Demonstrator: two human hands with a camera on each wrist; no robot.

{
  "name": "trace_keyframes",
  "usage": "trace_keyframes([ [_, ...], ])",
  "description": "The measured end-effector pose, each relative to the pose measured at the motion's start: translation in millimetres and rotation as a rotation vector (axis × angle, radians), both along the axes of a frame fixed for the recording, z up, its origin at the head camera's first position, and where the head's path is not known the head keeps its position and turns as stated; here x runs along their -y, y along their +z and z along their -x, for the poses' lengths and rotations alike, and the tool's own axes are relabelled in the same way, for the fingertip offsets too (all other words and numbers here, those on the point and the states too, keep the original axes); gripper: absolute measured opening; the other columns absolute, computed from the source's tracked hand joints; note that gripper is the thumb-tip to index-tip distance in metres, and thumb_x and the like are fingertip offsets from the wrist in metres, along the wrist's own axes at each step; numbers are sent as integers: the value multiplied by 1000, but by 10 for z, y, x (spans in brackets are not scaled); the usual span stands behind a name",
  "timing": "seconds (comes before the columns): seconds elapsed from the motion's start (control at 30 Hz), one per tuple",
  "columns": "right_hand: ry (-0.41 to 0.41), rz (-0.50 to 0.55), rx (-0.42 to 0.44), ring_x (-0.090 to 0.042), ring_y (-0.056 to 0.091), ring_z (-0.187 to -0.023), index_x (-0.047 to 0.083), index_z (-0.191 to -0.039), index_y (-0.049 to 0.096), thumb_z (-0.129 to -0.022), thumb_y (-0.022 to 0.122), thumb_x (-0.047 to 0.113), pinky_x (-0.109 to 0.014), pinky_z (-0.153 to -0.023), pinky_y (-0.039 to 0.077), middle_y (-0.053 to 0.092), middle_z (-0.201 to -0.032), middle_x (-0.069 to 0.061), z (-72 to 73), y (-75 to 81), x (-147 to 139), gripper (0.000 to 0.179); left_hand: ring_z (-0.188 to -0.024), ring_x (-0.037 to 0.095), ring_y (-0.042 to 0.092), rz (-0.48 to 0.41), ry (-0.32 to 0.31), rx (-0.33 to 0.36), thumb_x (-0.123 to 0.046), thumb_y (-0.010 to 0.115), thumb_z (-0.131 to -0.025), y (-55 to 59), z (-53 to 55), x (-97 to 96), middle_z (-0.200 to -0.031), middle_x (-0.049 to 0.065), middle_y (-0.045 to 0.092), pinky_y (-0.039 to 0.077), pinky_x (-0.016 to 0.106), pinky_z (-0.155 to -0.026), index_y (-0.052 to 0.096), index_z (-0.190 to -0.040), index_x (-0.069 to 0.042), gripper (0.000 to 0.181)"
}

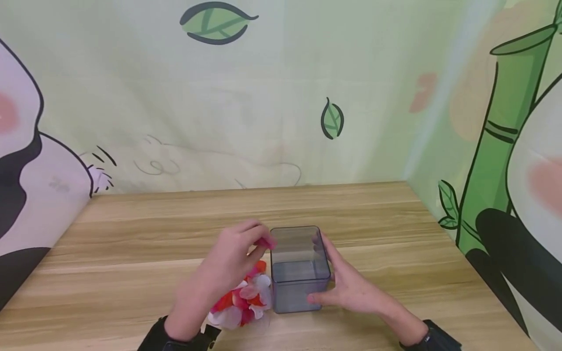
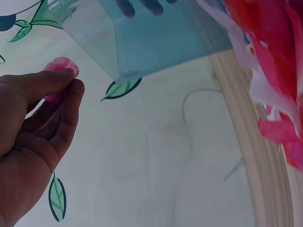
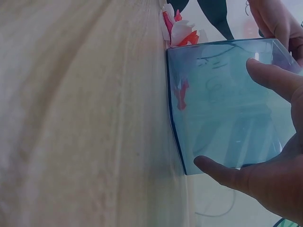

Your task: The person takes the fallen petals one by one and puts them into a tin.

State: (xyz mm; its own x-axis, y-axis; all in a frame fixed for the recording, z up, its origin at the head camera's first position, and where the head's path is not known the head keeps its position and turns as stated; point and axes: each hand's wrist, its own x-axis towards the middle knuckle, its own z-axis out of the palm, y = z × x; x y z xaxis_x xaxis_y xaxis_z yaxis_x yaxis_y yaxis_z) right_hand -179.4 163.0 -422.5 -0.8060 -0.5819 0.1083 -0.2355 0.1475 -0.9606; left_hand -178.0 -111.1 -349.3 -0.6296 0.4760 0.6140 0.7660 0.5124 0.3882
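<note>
A bluish see-through plastic box point(image 1: 293, 296) stands open-topped on the wooden table. My right hand point(image 1: 353, 287) holds its right side, the thumb against the near wall and the fingers round the right wall. At the left rim, my left hand point(image 1: 230, 256) pinches a pink petal point(image 2: 61, 65) between thumb and fingertips. Beneath that hand, just left of the box, lies a heap of red, pink and white artificial petals point(image 1: 246, 303), partly hidden by the hand in the head view.
The wooden table point(image 1: 145, 229) runs back to a wall covering point(image 1: 263, 122) printed with leaves, bamboo and pandas. Dark bands point(image 1: 432, 336) sit round both wrists.
</note>
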Motion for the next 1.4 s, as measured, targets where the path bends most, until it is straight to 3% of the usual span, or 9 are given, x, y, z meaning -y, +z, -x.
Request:
trace_keyframes([
  [0.27,8,14,25,-49,35,-139,23,-164,-10,-77,89,4,-38,-95,55,1,-168,-18,-14,5,-7,134,-86,17,70,47,-78,-87,12,79,-82,-78,31,-148,-97,5,71,59,29,-76,75,-101,-3,25],
  [0.53,23,-6,-7,-47,28,-144,24,-164,-11,-79,89,8,-37,-101,50,-1,-168,-17,3,5,-12,132,-90,19,71,29,-87,-58,12,78,-84,-54,7,-109,-102,6,72,59,29,-76,74,-107,-4,29],
  [0.73,18,-5,-28,-47,29,-143,26,-164,-9,-77,90,7,-39,-103,49,4,-168,-16,7,0,-4,134,-86,16,69,26,-20,34,11,77,-85,-75,-18,32,-101,3,70,60,31,-74,73,-107,-5,28],
  [0.93,6,-6,-20,-48,33,-140,23,-164,-10,-75,91,6,-37,-100,51,2,-168,-19,3,5,11,136,-84,17,68,113,51,84,7,75,-86,-172,-32,202,-93,2,68,59,33,-77,69,-94,-5,15],
  [1.0,6,-9,-26,-49,34,-139,23,-164,-10,-75,91,6,-37,-100,52,2,-167,-20,5,11,14,136,-82,18,68,165,45,125,5,76,-86,-191,-47,250,-91,0,66,59,32,-75,69,-92,-6,14],
  [1.23,5,-12,-17,-49,34,-139,21,-164,-11,-74,91,7,-38,-100,51,0,-168,-21,4,19,18,137,-76,16,57,371,-45,441,-7,79,-86,-224,-97,320,-86,-6,60,51,28,-69,68,-90,-10,12],
  [1.4,3,-18,-14,-48,30,-142,22,-164,-12,-76,90,6,-38,-102,50,-2,-168,-20,-6,14,6,135,-74,10,51,442,-76,524,-10,86,-82,-288,-90,304,-80,-7,54,47,25,-65,64,-82,-17,23],
])
